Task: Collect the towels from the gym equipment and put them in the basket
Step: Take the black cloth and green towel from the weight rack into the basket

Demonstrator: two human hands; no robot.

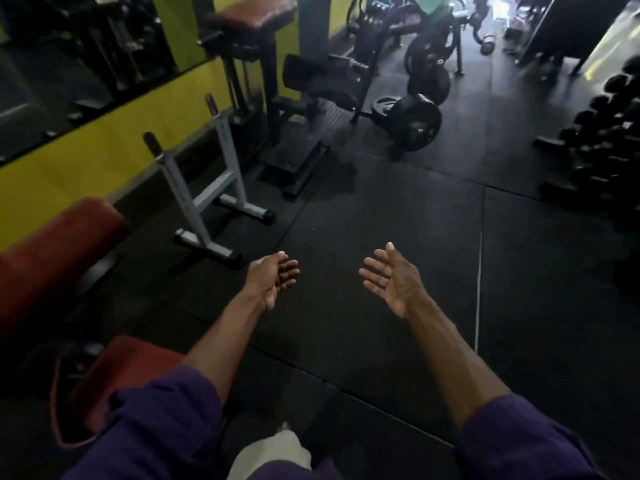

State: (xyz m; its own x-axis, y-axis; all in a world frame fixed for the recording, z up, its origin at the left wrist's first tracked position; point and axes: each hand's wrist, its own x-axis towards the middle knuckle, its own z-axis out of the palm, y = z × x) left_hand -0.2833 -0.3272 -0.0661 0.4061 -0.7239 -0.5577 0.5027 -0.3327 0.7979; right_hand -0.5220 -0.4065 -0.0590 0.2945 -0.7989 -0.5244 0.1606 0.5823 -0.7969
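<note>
Holding out a loosely curled left hand and a spread right hand, both empty, at lower centre, apparently seeking towels, eyeing a green cloth, perhaps one, draped at top centre, finding no basket in frame.

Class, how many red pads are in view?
3. The top pad is at the upper middle, the left pad is at the left edge, and the lower pad is beside the purple sleeve. Others may be hidden.

Matt black rubber-like floor tiles, glossy red, seemingly vinyl bench padding, pale painted-metal rack.
</note>
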